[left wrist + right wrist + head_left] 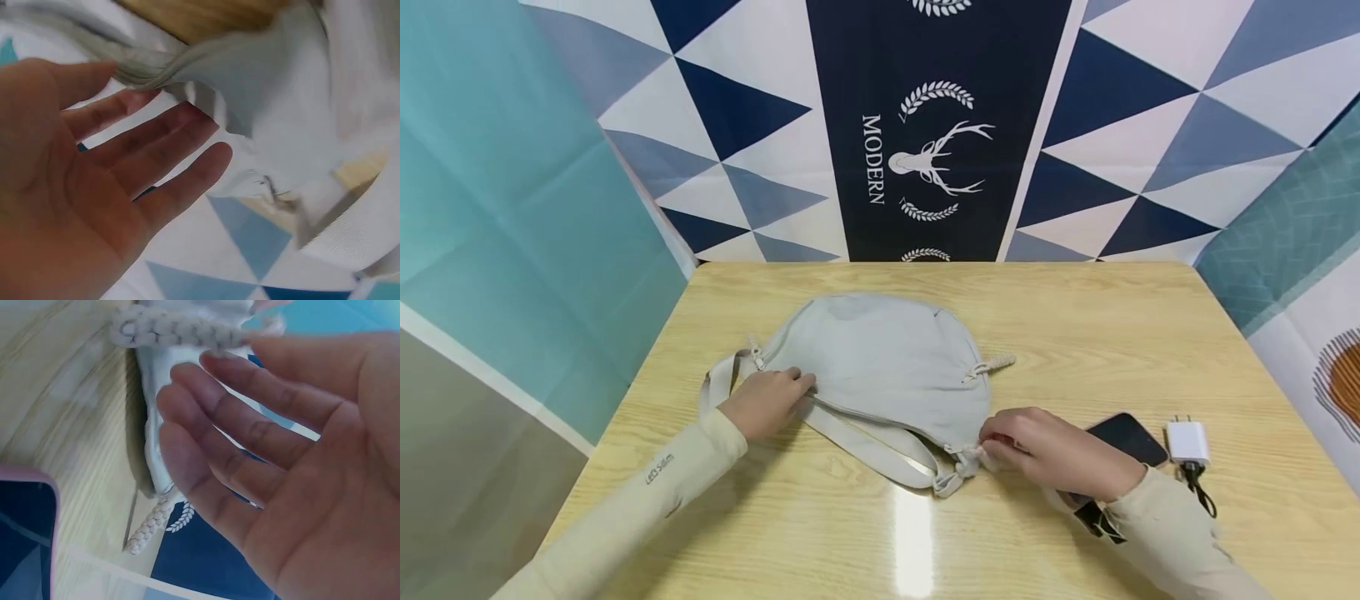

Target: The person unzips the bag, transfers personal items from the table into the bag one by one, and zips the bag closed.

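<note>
A light grey fabric bag [880, 358] lies flat on the wooden table, its curved side toward the back wall. At the bag's front left, my left hand [771, 402] pinches the zippered edge [144, 78] between thumb and index finger; the other fingers extend beneath it. My right hand [1060, 454] is at the front right corner. Its thumb and index finger pinch a braided cord pull [181, 328], while the remaining fingers are loosely bent. A second braided pull [996, 365] hangs from the bag's right side. The strap [872, 454] loops out along the front.
Right of the bag lie a dark-screened phone [1127, 439] and a white charger plug [1187, 442] with a black cable [1198, 487]. A dark item [1097, 521] is partly hidden under the right wrist. Patterned cloth [760, 125] hangs behind the table [1075, 317].
</note>
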The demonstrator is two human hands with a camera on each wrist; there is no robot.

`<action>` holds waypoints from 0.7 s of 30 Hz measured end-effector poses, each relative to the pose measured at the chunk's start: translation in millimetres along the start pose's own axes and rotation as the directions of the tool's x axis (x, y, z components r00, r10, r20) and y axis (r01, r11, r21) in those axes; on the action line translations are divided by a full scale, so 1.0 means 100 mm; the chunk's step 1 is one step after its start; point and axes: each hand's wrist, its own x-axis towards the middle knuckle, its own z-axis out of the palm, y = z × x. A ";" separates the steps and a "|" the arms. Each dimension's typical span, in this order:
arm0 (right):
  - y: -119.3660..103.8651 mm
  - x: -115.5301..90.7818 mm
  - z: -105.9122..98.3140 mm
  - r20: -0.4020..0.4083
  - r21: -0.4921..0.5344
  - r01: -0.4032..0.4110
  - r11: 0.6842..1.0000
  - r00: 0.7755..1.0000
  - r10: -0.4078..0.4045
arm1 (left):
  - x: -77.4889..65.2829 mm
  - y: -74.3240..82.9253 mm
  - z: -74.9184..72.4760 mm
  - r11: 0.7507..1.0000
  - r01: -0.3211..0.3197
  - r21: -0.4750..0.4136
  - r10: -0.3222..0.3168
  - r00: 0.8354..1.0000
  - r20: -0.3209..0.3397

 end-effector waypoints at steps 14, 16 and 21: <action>0.40 -0.07 -0.11 -0.080 0.112 -0.223 0.969 0.969 0.232 | 0.51 0.62 -0.49 0.989 -0.112 -0.093 0.100 0.987 -0.129; 0.44 -0.06 -0.11 -0.067 0.144 -0.229 0.963 0.968 0.240 | 0.64 0.75 -0.54 0.984 -0.145 -0.103 0.130 0.982 -0.138; 0.49 -0.01 -0.12 -0.005 0.279 -0.252 0.927 0.965 0.264 | 1.00 0.97 -0.56 0.974 -0.182 -0.132 0.167 0.979 -0.121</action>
